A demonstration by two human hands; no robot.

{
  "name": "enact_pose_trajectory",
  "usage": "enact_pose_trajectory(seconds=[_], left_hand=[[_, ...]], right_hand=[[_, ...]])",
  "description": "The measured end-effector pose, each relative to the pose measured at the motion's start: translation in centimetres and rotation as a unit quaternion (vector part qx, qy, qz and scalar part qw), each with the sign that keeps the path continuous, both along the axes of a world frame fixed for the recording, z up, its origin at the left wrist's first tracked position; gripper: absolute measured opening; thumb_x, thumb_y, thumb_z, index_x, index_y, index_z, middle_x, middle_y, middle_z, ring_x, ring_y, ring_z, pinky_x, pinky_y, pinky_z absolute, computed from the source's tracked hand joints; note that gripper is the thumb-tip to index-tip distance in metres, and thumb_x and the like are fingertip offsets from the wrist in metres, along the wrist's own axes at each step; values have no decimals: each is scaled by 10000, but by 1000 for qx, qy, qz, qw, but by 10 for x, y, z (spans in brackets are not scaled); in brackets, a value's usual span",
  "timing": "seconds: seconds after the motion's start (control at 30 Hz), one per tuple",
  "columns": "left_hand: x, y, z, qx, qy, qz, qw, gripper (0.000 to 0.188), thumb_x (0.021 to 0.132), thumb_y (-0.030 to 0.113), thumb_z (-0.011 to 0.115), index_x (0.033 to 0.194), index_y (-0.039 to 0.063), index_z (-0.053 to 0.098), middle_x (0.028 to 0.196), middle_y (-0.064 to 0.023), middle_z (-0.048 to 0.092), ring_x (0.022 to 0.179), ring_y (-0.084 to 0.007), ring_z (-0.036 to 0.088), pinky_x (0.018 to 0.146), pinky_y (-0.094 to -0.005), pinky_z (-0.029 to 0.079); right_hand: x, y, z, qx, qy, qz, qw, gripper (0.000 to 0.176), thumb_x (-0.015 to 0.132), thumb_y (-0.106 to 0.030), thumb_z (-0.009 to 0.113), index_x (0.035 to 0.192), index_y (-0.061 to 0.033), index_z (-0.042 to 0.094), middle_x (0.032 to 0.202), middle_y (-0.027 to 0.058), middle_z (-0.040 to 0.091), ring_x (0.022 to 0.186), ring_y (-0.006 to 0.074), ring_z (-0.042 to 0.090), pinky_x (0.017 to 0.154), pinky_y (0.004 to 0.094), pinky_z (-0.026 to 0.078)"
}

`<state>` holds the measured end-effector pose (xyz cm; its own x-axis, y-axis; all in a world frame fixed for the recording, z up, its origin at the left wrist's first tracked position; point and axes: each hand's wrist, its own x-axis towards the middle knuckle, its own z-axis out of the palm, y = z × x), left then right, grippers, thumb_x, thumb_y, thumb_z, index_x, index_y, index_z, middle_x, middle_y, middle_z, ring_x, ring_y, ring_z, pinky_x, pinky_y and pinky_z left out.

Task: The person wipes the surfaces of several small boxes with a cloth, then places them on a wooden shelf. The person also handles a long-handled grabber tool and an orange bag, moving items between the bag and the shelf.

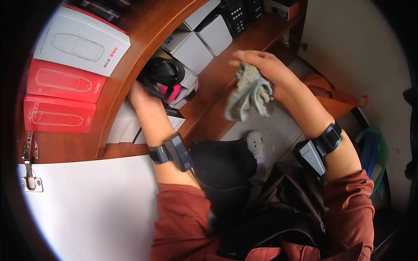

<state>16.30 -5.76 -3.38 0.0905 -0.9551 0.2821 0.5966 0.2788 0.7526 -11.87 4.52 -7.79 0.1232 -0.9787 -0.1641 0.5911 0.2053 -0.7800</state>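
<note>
In my right hand (269,67) hangs a crumpled grey cloth (249,89) with light blue edging, slightly blurred. It is in front of the lower shelf (214,84) of a wooden cabinet. My left hand (138,93) reaches into that cabinet, beside a bundle of black straps (165,73). The fingers of this hand are hidden by the upper shelf's edge and the straps, so its grip does not show. Under the straps, a pink item (173,92) and a white carton (189,81) are partly visible.
White boxes (193,52) and black boxes (233,18) line the lower shelf. Above stand a white printed box (83,42) and red boxes (65,80). A white cabinet door (88,208) hangs open on a metal hinge (31,163). An orange bag (326,94) lies right.
</note>
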Motion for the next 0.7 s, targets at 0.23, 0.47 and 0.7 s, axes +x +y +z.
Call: enact_pose_trajectory(seconds=[0.23,0.47,0.7], left_hand=[[-5,-8,5,96,-12,16,995,377,949,322,548,1236,79,541,1248,-112,546,1145,-277,516,1016,-423,402],[-12,88,-20,175,14,174,969,833,850,348,685,1486,123,196,1548,-142,193,1422,-334,198,1139,-502,192],[-114,105,34,199,-55,-41,978,309,962,166,534,1192,-39,505,1085,-123,554,1072,-267,523,976,-384,442]], right_hand=[[-55,61,-42,117,-54,-52,990,279,938,-270,599,1086,-33,603,1001,122,691,747,129,650,634,252,554],[-104,116,-66,171,-320,-179,914,240,926,-280,626,995,-50,617,868,54,683,759,197,671,685,382,574],[-88,124,11,94,-407,-259,871,224,936,-267,603,912,-44,589,823,110,642,732,234,633,673,393,557]])
